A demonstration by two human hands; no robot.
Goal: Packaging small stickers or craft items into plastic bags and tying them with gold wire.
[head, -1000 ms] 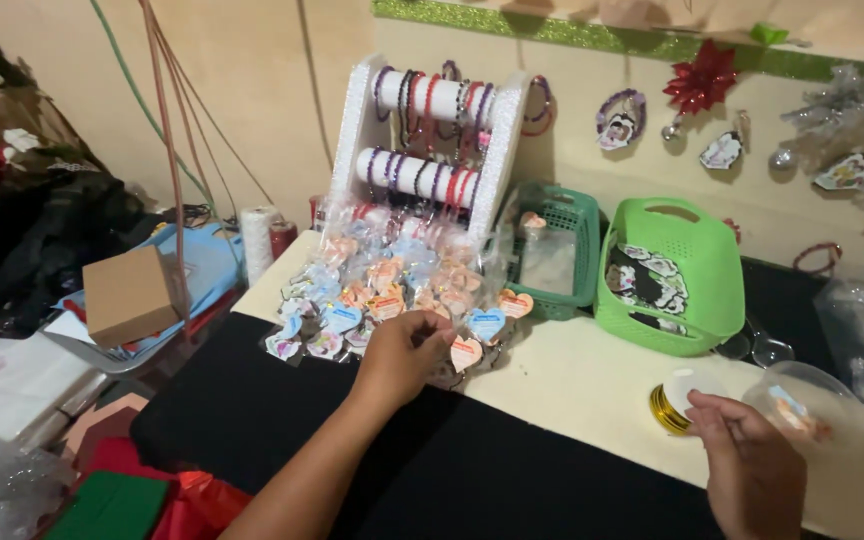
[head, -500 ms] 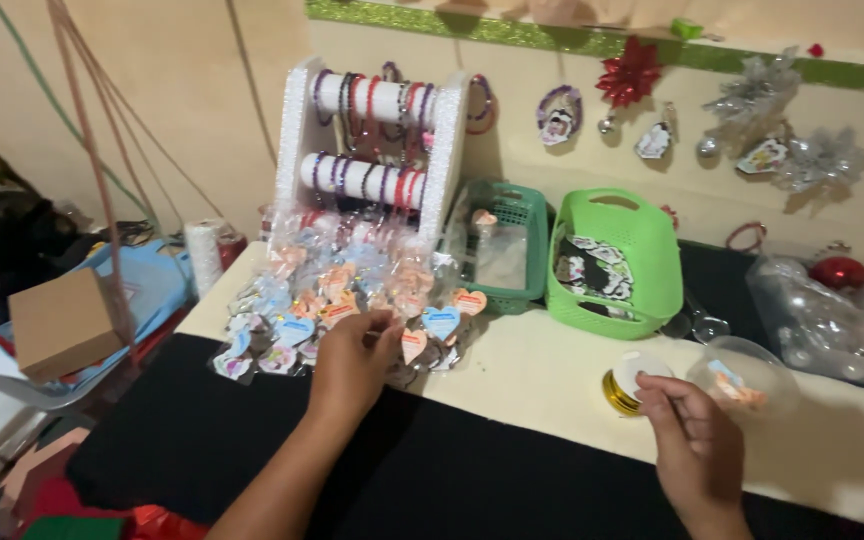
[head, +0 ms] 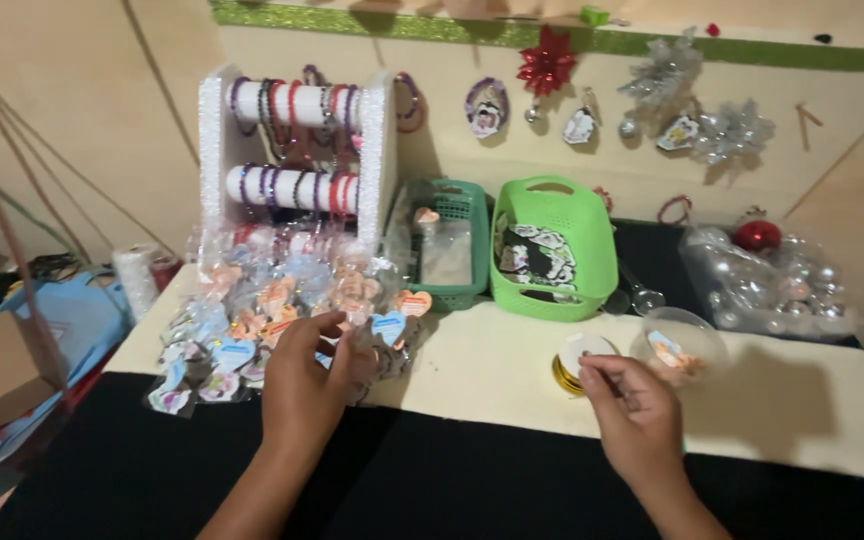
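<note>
Your left hand (head: pixel 307 385) stays pinched on a wrapped heart charm (head: pixel 388 326) in the pile — your right hand (head: pixel 637 420) now closes on the gold ribbon spool (head: pixel 574 362).

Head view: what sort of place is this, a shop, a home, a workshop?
Probably a small handmade-craft stall or work table. A white rack of beaded bracelets, a pile of bagged heart-shaped trinkets under the left hand, and ornaments hung on the wall suggest it.
</note>
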